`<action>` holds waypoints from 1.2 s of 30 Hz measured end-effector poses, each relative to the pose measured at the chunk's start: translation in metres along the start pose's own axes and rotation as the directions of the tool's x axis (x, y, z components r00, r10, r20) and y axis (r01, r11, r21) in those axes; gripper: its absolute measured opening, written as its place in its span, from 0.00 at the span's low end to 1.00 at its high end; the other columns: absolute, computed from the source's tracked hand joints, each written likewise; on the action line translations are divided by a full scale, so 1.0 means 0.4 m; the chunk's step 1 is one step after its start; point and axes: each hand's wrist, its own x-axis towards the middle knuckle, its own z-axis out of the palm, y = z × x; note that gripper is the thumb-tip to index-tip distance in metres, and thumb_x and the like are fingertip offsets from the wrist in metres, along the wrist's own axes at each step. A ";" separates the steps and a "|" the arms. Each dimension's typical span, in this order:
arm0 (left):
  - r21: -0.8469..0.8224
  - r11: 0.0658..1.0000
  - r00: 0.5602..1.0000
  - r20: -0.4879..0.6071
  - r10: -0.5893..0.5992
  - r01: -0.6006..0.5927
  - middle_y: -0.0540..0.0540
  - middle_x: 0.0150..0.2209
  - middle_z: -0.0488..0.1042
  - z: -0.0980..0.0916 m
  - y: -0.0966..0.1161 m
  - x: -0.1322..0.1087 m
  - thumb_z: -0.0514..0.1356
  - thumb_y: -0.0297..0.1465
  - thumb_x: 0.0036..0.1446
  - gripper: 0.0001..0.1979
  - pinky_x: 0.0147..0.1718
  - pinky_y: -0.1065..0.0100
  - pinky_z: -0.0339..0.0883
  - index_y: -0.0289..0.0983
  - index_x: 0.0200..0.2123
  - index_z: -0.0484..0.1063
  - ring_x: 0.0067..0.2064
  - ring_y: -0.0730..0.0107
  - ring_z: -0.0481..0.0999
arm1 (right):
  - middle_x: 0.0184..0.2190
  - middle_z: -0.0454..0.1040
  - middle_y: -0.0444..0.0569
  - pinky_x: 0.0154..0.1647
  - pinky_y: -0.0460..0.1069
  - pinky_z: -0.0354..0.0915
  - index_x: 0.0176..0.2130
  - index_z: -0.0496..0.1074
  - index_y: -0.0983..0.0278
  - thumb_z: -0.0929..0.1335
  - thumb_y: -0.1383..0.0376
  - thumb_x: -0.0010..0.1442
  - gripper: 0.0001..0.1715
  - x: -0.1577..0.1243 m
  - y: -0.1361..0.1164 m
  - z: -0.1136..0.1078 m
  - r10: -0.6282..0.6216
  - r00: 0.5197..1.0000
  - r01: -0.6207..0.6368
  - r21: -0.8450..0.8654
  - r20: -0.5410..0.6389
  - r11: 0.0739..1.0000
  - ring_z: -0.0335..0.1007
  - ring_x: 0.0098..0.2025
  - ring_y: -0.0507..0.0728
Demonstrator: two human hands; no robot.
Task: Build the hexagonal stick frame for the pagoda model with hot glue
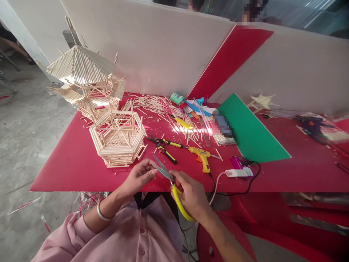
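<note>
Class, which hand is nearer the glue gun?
Right: the right hand is close to the glue gun, on its near side; the left hand is farther, leftward.

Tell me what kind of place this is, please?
Probably a craft workshop or classroom. A six-sided model built of thin sticks stands on the red table, a yellow glue gun lies there too, and the right hand holds scissors.
</note>
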 end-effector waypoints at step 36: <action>0.036 0.997 0.997 0.021 0.073 -0.074 0.53 0.21 0.65 -0.016 0.001 0.011 0.64 0.52 0.54 0.24 0.21 0.73 0.50 0.34 0.29 0.70 0.21 0.80 0.58 | 0.35 0.75 0.49 0.36 0.48 0.64 0.52 0.70 0.62 0.64 0.69 0.54 0.25 0.018 -0.014 0.019 -0.023 1.000 0.023 0.035 0.010 0.999 0.72 0.35 0.57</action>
